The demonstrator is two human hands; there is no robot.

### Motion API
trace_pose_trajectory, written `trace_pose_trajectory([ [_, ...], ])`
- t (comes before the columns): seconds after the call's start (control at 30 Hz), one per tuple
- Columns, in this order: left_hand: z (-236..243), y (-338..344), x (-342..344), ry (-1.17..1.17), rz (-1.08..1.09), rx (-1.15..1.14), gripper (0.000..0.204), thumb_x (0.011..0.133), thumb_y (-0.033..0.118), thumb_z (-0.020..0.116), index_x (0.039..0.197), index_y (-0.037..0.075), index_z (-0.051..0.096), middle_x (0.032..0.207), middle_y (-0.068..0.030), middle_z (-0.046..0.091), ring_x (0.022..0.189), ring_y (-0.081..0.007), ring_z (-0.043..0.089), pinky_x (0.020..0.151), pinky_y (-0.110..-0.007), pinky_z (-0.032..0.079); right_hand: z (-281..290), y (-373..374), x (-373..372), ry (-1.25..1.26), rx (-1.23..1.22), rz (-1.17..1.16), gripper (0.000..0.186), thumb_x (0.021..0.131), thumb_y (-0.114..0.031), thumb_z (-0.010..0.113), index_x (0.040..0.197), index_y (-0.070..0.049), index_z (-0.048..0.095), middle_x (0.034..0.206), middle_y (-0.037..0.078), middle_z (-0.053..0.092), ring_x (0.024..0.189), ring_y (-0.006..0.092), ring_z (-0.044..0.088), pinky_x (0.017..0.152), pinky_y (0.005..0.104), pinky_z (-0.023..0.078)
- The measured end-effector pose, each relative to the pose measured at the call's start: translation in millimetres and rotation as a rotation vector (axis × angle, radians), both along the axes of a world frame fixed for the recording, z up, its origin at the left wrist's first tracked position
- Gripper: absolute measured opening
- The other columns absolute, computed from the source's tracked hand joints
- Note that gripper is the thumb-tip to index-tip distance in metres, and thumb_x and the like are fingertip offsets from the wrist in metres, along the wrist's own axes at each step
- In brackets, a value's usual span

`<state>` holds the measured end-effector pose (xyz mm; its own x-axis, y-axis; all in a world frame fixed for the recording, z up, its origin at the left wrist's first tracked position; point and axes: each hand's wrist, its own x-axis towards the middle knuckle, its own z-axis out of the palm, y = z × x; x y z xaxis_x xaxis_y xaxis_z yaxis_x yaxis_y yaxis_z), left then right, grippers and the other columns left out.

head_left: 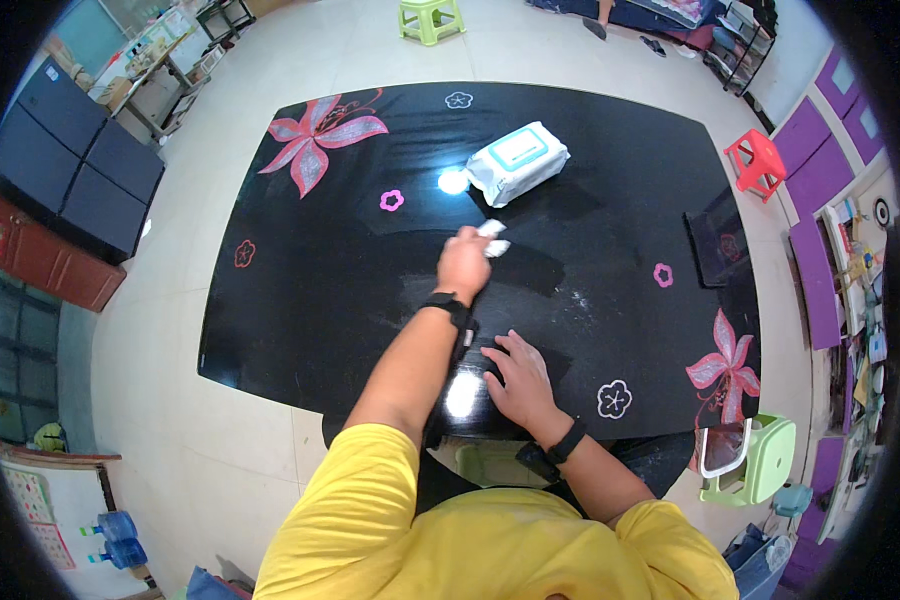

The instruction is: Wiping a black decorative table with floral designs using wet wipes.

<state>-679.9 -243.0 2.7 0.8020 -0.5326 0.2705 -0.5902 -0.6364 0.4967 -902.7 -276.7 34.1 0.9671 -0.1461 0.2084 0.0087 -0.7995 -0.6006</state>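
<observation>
My left hand [463, 264] reaches over the middle of a glossy black table [310, 270], fingers closed around a crumpled white wipe [494, 240]. The wipe's ends stick out past the fingertips, against the tabletop. Closer to me, my right hand [521, 380] lies with fingers spread near the table's front edge, holding nothing. Beyond the left hand rests a white pack of wipes [518, 164] with a light blue lid frame. Whitish smears [578, 303] mark the surface to the right of the wipe.
A dark flat-screened device [708, 248] stands along the table's right edge. Around the table are a red stool [756, 164], a green stool [431, 20] beyond the far side, and a pale green stool [760, 462] at the near right corner. Purple shelving [815, 285] lines the right wall.
</observation>
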Motion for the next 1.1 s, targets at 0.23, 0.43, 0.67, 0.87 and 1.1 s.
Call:
trace_pose_trajectory([
  [0.23,-2.4,8.8,26.9,0.918,-0.065,-0.709,0.028,0.082,-0.004,0.042,0.095,0.003,0.067,0.085,-0.0065,0.063,0.072,-0.0168,0.060,0.062,-0.029,0.050,-5.3,4.1,-11.3,0.064,-0.119,0.080,0.042,0.079,-0.019,0.065,0.118,-0.005,0.057,0.128,0.017,0.051,0.126,0.0343,0.043,0.106,0.0457,0.032],
  [0.43,-8.6,160.8,106.9,0.061,0.354,-0.052,0.026,0.087,0.006,0.049,0.105,0.004,0.067,0.100,-0.0157,0.063,0.098,-0.0312,0.060,0.086,-0.039,0.047,-5.8,13.3,-12.5,0.102,-0.219,0.101,0.047,0.080,-0.022,0.065,0.123,-0.006,0.055,0.133,0.017,0.048,0.129,0.0315,0.041,0.109,0.0441,0.030],
  [0.67,10.0,145.8,83.0,0.004,0.287,0.289,0.026,0.096,0.025,0.047,0.101,0.007,0.064,0.105,-0.0108,0.059,0.098,-0.0342,0.057,0.082,-0.045,0.047,6.2,16.8,0.4,0.134,-0.288,0.095,0.042,0.078,-0.025,0.066,0.116,-0.006,0.061,0.122,0.015,0.054,0.120,0.0312,0.048,0.106,0.0424,0.033],
  [0.87,19.4,153.6,80.0,-0.088,0.202,0.267,0.028,0.097,0.027,0.045,0.102,0.007,0.064,0.106,-0.0103,0.058,0.098,-0.0339,0.057,0.081,-0.045,0.048,15.6,14.2,29.3,0.144,-0.249,0.101,0.041,0.076,-0.027,0.068,0.111,-0.007,0.063,0.103,0.012,0.056,0.101,0.0293,0.054,0.096,0.0412,0.039],
  [1.1,6.3,166.8,97.4,-0.030,0.161,0.276,0.030,0.095,0.030,0.050,0.095,0.004,0.066,0.100,-0.0151,0.061,0.094,-0.0342,0.059,0.082,-0.041,0.047,9.8,15.4,61.5,0.047,-0.212,0.074,0.043,0.077,-0.027,0.067,0.114,-0.007,0.062,0.111,0.013,0.056,0.108,0.0308,0.052,0.097,0.0432,0.038],
])
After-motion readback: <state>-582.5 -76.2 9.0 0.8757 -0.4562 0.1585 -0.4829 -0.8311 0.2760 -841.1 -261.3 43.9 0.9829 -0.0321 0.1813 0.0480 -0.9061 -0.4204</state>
